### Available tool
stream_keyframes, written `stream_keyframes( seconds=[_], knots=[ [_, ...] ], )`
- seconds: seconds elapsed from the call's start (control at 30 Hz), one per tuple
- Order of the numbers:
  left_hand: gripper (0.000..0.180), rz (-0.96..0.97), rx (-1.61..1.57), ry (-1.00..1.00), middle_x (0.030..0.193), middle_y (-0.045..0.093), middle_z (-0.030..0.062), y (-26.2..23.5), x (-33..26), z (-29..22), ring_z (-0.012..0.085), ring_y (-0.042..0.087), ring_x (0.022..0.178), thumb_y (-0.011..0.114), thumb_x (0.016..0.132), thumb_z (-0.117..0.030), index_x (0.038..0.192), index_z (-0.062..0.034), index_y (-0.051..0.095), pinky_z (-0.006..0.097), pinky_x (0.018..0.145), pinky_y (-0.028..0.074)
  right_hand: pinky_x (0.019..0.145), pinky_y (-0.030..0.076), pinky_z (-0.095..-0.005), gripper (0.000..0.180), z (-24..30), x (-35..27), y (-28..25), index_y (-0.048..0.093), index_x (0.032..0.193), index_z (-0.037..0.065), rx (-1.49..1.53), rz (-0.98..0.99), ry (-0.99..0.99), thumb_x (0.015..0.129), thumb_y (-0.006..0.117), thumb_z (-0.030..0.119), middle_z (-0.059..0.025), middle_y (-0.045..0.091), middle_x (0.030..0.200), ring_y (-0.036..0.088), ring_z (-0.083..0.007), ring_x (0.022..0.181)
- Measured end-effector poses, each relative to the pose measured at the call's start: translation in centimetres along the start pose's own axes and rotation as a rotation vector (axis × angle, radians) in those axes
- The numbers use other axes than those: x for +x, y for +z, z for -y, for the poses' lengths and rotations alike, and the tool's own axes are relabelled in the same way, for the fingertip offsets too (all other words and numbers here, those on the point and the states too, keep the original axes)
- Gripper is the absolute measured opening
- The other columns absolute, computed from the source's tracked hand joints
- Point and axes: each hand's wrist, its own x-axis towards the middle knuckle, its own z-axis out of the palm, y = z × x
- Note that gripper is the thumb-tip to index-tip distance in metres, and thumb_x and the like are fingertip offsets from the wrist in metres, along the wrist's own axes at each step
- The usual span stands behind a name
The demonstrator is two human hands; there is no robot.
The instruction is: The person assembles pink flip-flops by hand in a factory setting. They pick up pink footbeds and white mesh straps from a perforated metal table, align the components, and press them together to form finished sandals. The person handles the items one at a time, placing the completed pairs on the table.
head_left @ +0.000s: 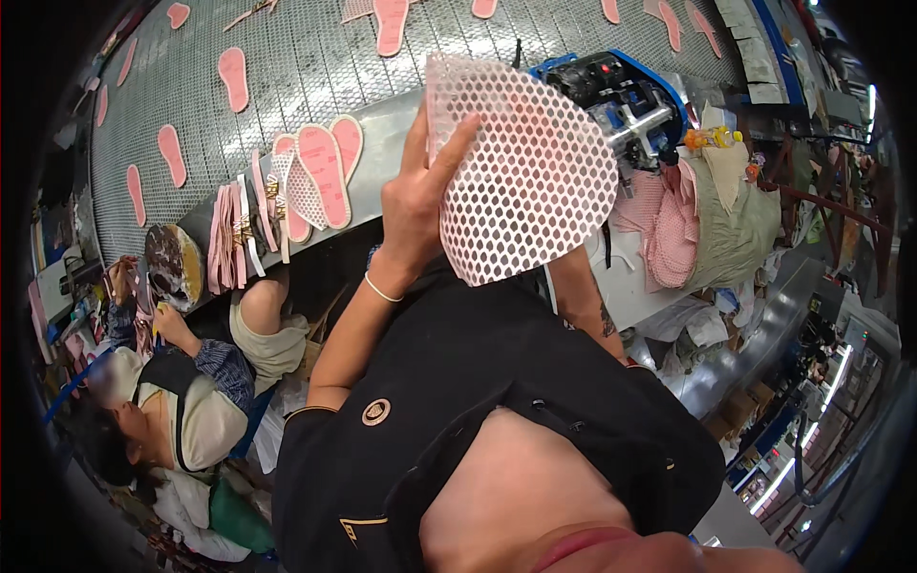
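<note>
A curved piece of mesh material (pixel 535 177), white with a dark honeycomb pattern and a pink tint near its upper left edge, is held up in front of my chest. My left hand (pixel 420 191) grips its left side, with the fingers at the edge and the thumb across the front face. My right forearm (pixel 578 291) reaches up behind the mesh, which hides my right hand. Beyond it stands a blue-framed machine (pixel 621 100) with metal and black parts. Several pink insoles (pixel 323 172) lie together on the metal ledge to the left.
A conveyor belt (pixel 315 67) with spaced-out pink insoles runs across the back. Pink and white strips (pixel 229 229) hang at the ledge. On the left sits a co-worker (pixel 196 401) beside a round glue-stained pan (pixel 173 265). Stacked pink pieces (pixel 671 239) and cloth lie on the right.
</note>
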Motion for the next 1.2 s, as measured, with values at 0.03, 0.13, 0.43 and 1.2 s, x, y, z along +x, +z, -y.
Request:
stream_keyframes(
  seconds=[0.03, 0.13, 0.43, 1.2],
  knots=[
    [0.060, -0.005, 0.033, -0.007, 0.141, 0.040, 0.0255, -1.2, 0.2, 0.3, 0.0348, 0.066, 0.100, 0.069, 0.077, -0.013, 0.134, -0.0187, 0.053, 0.036, 0.072, 0.058, 0.095, 0.044, -0.0362, 0.047, -0.4, 0.1, 0.5, 0.044, 0.134, 0.000, 0.027, -0.006, 0.027, 0.091, 0.057, 0.016, -0.0162, 0.052, 0.131, 0.054, -0.0256, 0.114],
    [0.057, -0.039, 0.118, -0.009, 0.141, 0.040, 0.0254, -3.6, 0.5, 2.3, 0.0336, 0.066, 0.099, 0.069, 0.077, -0.013, 0.132, -0.0182, 0.056, 0.034, 0.072, 0.058, 0.096, 0.043, -0.0367, 0.047, -1.8, 0.4, 2.0, 0.044, 0.134, 0.000, 0.108, -0.039, 0.100, 0.092, 0.056, 0.018, -0.0165, 0.052, 0.131, 0.053, -0.0260, 0.115],
    [0.045, -0.080, 0.319, -0.191, 0.095, 0.057, 0.0091, -6.3, 3.4, 8.0, 0.0225, 0.059, 0.078, 0.069, 0.077, -0.024, 0.120, -0.0132, 0.063, 0.032, 0.059, 0.050, 0.099, 0.041, -0.0382, 0.049, -7.4, 7.4, 6.7, 0.042, 0.135, -0.001, 0.282, -0.113, 0.252, 0.093, 0.054, 0.022, -0.0174, 0.051, 0.132, 0.051, -0.0272, 0.118],
    [0.061, 0.381, 0.398, -0.342, 0.083, 0.052, 0.0070, -9.8, 17.7, 33.5, 0.0230, 0.056, 0.064, 0.065, 0.081, -0.011, 0.139, -0.0190, 0.046, 0.035, 0.055, 0.047, 0.105, 0.036, -0.0421, 0.055, -26.6, 40.8, 18.8, 0.037, 0.137, -0.003, 0.874, -0.061, 0.720, 0.097, 0.048, 0.032, -0.0197, 0.047, 0.135, 0.046, -0.0301, 0.124]
  ],
)
